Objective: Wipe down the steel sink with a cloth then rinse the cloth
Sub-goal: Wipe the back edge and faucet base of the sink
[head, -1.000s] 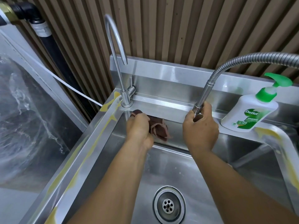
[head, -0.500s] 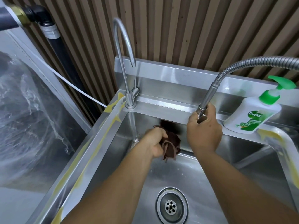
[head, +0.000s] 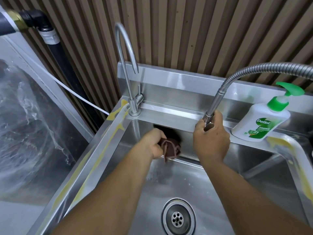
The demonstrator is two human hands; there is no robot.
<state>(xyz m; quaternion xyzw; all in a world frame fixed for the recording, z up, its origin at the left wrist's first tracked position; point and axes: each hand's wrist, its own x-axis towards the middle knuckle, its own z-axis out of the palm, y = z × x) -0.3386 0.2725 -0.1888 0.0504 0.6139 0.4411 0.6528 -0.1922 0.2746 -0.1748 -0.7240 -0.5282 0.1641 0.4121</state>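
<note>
My left hand (head: pixel 153 144) grips a bunched dark brown cloth (head: pixel 171 148) against the back wall of the steel sink (head: pixel 188 185), low down near the floor of the basin. My right hand (head: pixel 210 140) holds the nozzle end of a flexible metal hose tap (head: pixel 213 106) just above the sink's back rim. No water is visible coming from the hose. The round drain (head: pixel 177 217) lies in the sink floor below both forearms.
A tall gooseneck faucet (head: pixel 128 68) stands at the sink's back left corner. A white soap bottle with a green pump (head: pixel 261 122) sits on the back ledge at right. Yellowish residue streaks the sink rims. A plastic-wrapped surface (head: pixel 30 129) lies to the left.
My left hand moved the cloth from the top left of the back wall down and right toward the basin floor. My right hand stayed on the hose nozzle.
</note>
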